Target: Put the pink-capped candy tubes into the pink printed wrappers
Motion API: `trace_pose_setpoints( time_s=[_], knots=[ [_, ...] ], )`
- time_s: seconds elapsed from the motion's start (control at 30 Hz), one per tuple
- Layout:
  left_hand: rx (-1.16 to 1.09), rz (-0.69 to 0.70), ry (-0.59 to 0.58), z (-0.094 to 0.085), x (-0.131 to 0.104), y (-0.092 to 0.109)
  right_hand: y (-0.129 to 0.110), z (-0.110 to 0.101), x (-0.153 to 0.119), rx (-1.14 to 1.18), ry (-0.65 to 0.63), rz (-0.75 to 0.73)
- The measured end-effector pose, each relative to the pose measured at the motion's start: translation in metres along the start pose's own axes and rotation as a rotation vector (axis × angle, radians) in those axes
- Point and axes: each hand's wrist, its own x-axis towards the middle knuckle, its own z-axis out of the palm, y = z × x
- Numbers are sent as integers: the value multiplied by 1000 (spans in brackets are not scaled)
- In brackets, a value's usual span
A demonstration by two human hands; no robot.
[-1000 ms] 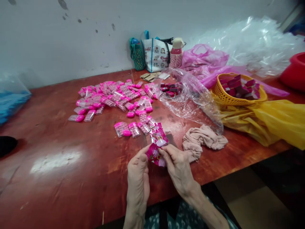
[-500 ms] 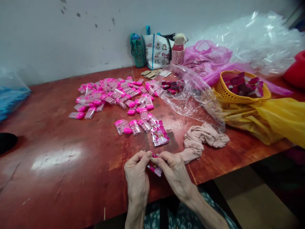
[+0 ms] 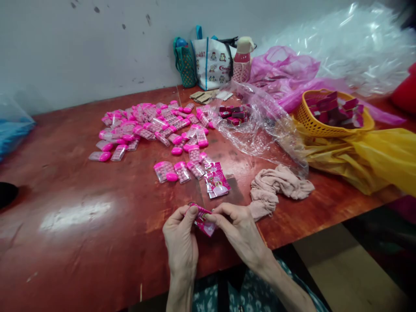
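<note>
red table [image 3: 81, 242] sitting against grey wall [image 3: 81, 52]; your left hand [image 3: 180, 245] and right hand [image 3: 242, 234] pinching glossy pink packet [image 3: 202, 220].

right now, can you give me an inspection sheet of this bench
surface: glossy red-brown wooden table, scuffed, glare patch at left
job's things: small pink printed wrapper pinched between both hands; flat pink printed packets beyond it; spread of clear pink-capped candy cases
clutter: crumpled beige cloth; clear plastic bag of dark red boxes; yellow woven basket of more boxes on a yellow plastic bag
grippers: left hand and right hand both closed on the wrapper
cables: nothing seen
surroundings: marked white wall; printed tote bag; pink bottle
</note>
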Motion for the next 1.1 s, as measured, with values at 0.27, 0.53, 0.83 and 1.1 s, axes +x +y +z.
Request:
trace_pose_setpoints(
  time_s=[0.27, 0.53, 0.83, 1.1],
  knots=[
    [117, 119, -23, 1, -6, 0, 7, 9, 0, -125, 65, -77],
    [398, 375, -141, -12, -7, 3, 10, 14, 4, -240, 56, -161],
    [-90, 148, 205, -34, 9, 26, -14, 29, 76, -994, 165, -346],
    [-232, 153, 344, -48, 16, 38, 13, 56, 77, -1122, 138, -426]
  ],
)
